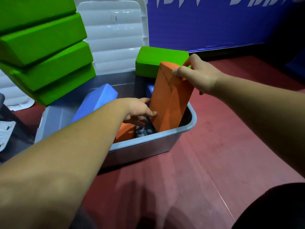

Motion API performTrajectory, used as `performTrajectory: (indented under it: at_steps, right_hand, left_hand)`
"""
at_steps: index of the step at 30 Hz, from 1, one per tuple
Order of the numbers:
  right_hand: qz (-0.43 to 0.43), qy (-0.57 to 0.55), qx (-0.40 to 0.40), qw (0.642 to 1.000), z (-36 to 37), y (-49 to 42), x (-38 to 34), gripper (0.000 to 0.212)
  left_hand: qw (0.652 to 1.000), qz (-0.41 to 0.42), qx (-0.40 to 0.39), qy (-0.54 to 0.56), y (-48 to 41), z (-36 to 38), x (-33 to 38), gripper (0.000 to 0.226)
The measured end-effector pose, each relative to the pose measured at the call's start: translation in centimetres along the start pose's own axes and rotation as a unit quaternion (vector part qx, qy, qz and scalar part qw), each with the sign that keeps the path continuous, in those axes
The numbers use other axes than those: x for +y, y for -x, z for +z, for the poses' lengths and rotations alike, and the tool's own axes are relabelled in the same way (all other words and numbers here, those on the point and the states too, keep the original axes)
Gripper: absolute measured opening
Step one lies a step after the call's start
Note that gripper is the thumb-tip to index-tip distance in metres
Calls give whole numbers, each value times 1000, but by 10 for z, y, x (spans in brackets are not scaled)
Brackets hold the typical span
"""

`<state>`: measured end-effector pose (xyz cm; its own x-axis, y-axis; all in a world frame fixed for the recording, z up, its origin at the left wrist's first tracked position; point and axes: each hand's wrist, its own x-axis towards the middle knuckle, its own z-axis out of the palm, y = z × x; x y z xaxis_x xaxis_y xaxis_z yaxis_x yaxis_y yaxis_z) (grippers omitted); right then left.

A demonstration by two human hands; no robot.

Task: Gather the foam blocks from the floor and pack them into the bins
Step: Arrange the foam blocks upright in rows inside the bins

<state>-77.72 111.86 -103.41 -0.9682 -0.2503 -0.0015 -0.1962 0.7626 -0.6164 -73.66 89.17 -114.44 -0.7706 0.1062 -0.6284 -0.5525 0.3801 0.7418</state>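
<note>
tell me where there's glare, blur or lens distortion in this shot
Head view: glare streaks on the white lid; head view: the wide lens stretches the forearms and bows the green blocks at the left edge; head view: a dim shadow lies on the red floor at the bottom, while the left hand, right hand and orange block are sharp.

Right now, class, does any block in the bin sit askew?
Yes. The orange block stands on end, tilted, jutting above the grey bin; the right hand grips its top, the left hand holds its side. The blue block leans slanted, not flat.
</note>
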Motion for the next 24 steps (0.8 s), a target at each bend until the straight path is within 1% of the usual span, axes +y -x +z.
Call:
performTrajectory:
  at_steps: [2,5,8,11,12,14,16,19,21,23,24]
  right_hand:
    - [17,-23,-11,1000,-1,2,1,58]
    - [44,-50,-7,998,0,4,2,59]
    - [60,-86,-20,994,1,4,2,56]
    - [47,-81,-54,994,5,6,3,58]
    - [47,-73,-72,994,7,7,3,63]
    - [48,-46,-101,993,10,8,4,72]
    - [52,-27,-122,991,10,8,5,76]
    - [72,-20,-157,985,12,9,6,64]
    - [92,-9,-174,980,16,9,8,55]
    - [103,39,-201,974,21,7,10,49]
    - [109,65,-218,968,23,6,12,50]
  left_hand:
    - [1000,7,-1,17,-2,1,-2,98]
    - [998,41,-12,53,-2,0,3,100]
    - [997,74,-4,30,-4,2,7,104]
    - [995,97,17,-1,-10,9,8,124]
    - [993,109,30,-18,-11,12,9,125]
    - [989,127,56,-54,-14,16,11,117]
    - [986,128,65,-81,-19,17,13,112]
    - [981,121,71,-135,-23,11,10,113]
    - [975,121,77,-167,-27,10,5,119]
    - [968,129,73,-203,-31,12,1,123]
    - [965,131,65,-217,-32,13,0,123]
